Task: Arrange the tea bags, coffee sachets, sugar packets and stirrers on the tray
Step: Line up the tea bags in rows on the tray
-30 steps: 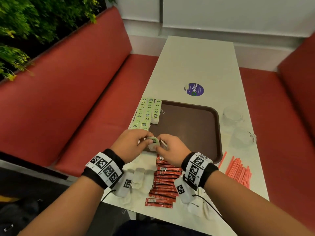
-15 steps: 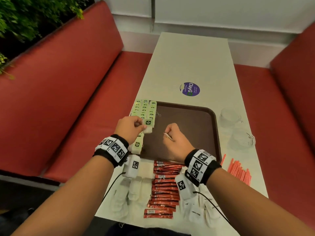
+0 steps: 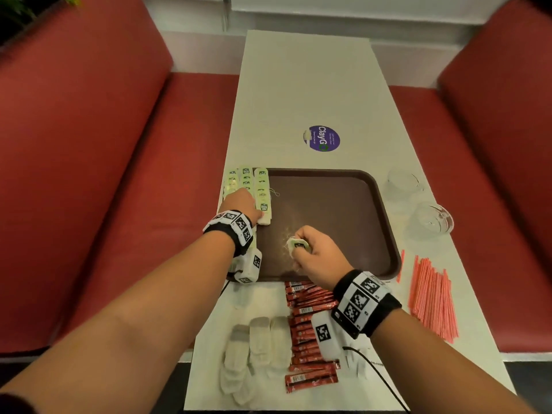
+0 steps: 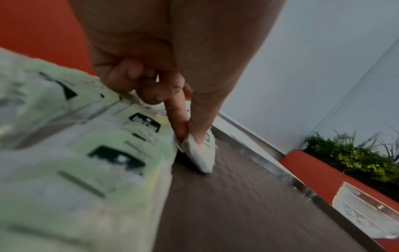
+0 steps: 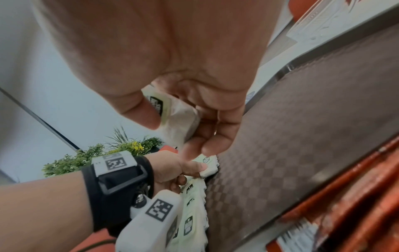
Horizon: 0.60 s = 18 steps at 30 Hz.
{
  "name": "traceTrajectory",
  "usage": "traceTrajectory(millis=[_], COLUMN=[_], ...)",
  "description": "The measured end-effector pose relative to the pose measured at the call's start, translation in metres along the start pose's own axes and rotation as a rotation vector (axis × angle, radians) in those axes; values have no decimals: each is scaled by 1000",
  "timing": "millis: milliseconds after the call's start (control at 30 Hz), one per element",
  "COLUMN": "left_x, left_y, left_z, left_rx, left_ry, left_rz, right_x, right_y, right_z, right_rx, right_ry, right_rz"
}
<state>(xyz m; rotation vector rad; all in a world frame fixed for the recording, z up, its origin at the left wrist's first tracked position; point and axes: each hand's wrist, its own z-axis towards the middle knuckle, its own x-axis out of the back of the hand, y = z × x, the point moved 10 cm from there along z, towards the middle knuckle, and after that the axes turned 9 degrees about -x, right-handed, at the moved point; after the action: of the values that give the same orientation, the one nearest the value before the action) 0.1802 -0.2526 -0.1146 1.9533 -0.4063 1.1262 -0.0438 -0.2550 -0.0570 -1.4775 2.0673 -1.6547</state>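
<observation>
A brown tray [image 3: 334, 210] lies mid-table. Rows of green-tagged tea bags [image 3: 246, 182] overlap along its left rim. My left hand [image 3: 243, 204] pinches one tea bag [image 3: 265, 216] at the near end of the right row; the left wrist view shows thumb and forefinger [image 4: 187, 134] on that tea bag [image 4: 199, 155], its lower end touching the tray. My right hand [image 3: 310, 249] hovers over the tray's near half and grips another tea bag [image 3: 297, 245], seen curled in the fingers [image 5: 181, 119]. Red coffee sachets [image 3: 307, 327], white packets [image 3: 257, 345] and orange stirrers [image 3: 430, 297] lie on the table.
Two clear glass cups [image 3: 403, 183] [image 3: 433, 221] stand right of the tray. A purple sticker [image 3: 324, 138] marks the table beyond it. Red bench seats [image 3: 125, 204] flank the narrow white table [image 3: 304, 85]. More white packets [image 3: 360, 364] lie under my right wrist.
Both hands separated and moved forward from the tray's near edge. The left carried a tea bag to the row's near end; the right now holds a second tea bag over the tray.
</observation>
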Motion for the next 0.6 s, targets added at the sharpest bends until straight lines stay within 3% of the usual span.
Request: traceTrajectory(millis=[267, 600], left_x=[10, -12], left_y=[13, 31], left_z=[2, 9], left_rx=[-62, -35], left_ry=[23, -88], left_rz=[74, 260], right_x=[-4, 20], right_y=[5, 3], right_z=[4, 10], right_rx=[-14, 85], right_ry=[-17, -3], right_rz=[-2, -36])
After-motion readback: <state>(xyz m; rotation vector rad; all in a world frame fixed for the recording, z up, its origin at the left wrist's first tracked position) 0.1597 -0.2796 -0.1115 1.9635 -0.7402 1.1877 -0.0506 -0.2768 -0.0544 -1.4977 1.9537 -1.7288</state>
